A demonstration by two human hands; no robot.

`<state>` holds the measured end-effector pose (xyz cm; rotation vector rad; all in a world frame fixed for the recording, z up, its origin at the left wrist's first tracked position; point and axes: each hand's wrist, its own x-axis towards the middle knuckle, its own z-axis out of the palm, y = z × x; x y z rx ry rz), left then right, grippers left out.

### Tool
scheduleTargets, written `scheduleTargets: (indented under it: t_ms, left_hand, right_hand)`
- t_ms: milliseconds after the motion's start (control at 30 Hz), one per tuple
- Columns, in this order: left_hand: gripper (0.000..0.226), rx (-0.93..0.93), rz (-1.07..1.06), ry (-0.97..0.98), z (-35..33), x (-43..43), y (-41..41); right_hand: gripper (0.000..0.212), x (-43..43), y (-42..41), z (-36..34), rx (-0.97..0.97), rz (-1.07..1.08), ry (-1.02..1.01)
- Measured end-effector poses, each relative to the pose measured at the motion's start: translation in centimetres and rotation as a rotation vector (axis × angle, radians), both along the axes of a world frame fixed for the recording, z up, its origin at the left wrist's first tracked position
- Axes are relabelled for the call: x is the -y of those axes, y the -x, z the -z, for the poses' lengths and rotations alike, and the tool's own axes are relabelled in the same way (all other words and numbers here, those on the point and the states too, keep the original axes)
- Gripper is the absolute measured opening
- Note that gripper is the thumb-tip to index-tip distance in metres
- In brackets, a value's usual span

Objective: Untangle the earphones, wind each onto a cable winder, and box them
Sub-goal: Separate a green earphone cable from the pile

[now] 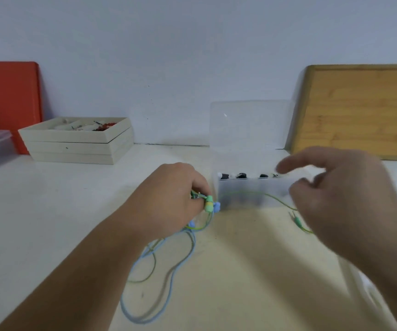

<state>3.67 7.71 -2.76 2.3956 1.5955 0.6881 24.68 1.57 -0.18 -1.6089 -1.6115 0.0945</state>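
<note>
Tabletop (49,223) — left hand (168,194) fisted on earphones (209,204)

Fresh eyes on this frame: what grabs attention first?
The left hand, mid-frame, grips a bunch of green and blue earbuds, and a thin green cable stretches from it to the right hand, which pinches it. Behind stands a clear plastic box with its lid up; a light blue cable loops on the white table below.
</note>
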Motion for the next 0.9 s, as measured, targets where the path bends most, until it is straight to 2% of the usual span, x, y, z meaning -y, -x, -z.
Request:
scheduleTargets:
  t_ms: [100,167,233,300,367,433,467,533,633,767,833,900]
  left_hand:
    - [0.022,0.244,0.086,0.041,-0.4,0.4,-0.3]
    - [0.023,0.414,0.146,0.098,-0.9,0.8,-0.3]
    - [0.021,0.566,0.204,0.161,-1.3,0.9,-0.4]
    - [0.016,0.672,0.219,0.197,-1.4,0.9,-0.4]
    - [0.016,0.725,0.165,0.203,-1.3,0.6,-0.1]
    - [0.018,0.714,0.053,0.178,-1.2,0.2,0.6]
    - [0.020,0.712,-0.012,0.168,-1.1,-0.1,1.1]
    - [0.025,0.692,-0.149,0.151,-1.1,-0.7,2.3]
    - [0.029,0.571,-0.299,0.146,-0.8,-1.3,3.9]
    - [0.021,0.603,-0.249,0.308,-0.9,-1.3,4.6]
    - [0.027,0.606,-0.210,0.380,-1.1,-1.3,5.2]
    - [0.036,0.651,-0.183,0.450,-1.4,-1.3,5.9]
  right_hand:
    - [0.052,-0.2,1.7,2.1,-0.112,-0.348,0.082]
    - [0.070,-0.8,2.2,3.6,-0.126,-0.470,0.230]
    - [0.079,-1.5,2.5,4.7,-0.095,-0.556,0.335]
    - [0.066,-2.1,2.6,5.4,-0.031,-0.566,0.321]
    - [0.039,-2.4,2.6,5.3,0.035,-0.458,0.254]
    - [0.010,-2.5,1.6,4.2,0.009,-0.319,0.180]
    - [0.013,-2.6,0.8,3.6,-0.038,-0.284,0.148]
    - [0.025,-2.7,-1.2,2.6,-0.196,-0.269,0.108]
    - [0.037,-3.2,-3.0,1.5,-0.640,-0.293,0.014]
    - [0.042,-3.4,-3.3,0.6,-1.155,-0.465,0.053]
    - [0.033,-3.1,-3.4,0.3,-1.313,-0.584,0.098]
    - [0.029,-3.0,-3.6,0.1,-1.396,-0.591,0.093]
